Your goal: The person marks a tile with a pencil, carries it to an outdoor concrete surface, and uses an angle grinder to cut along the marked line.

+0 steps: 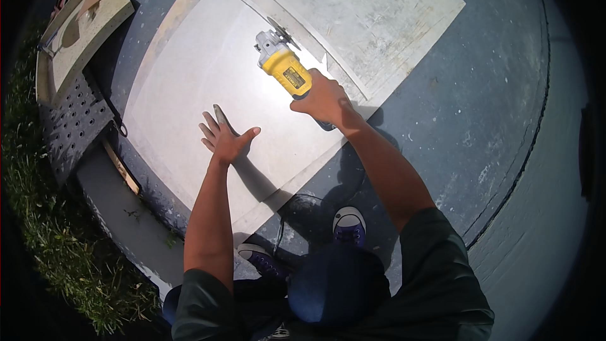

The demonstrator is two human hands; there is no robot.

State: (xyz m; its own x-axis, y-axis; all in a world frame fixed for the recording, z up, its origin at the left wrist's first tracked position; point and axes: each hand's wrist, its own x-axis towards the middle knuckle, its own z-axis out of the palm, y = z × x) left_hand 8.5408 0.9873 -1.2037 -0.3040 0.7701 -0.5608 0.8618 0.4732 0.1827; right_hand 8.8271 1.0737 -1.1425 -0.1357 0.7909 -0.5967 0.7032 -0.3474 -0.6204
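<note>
My right hand [325, 99] is wrapped round the body of a yellow and grey angle grinder [282, 66]. The grinder's thin dark disc [284, 33] stands on edge over a narrow gap that runs across the pale sheet; I cannot tell whether it touches. To the left, my left hand [226, 137] is spread with fingers apart, at or just above the large white sheet [183, 88], and holds nothing. Beyond the gap lies a greyer, scuffed part of the board [385, 12]. A bright glare beside the grinder washes out some of the surface.
A dark perforated metal plate [76, 120] and a pale tray-like piece [95, 31] lie at the left, near grass [57, 240]. A wooden strip [121, 167] rests by the ledge. My shoes [349, 227] stand at the sheet's near edge, beside a dark cord [279, 233].
</note>
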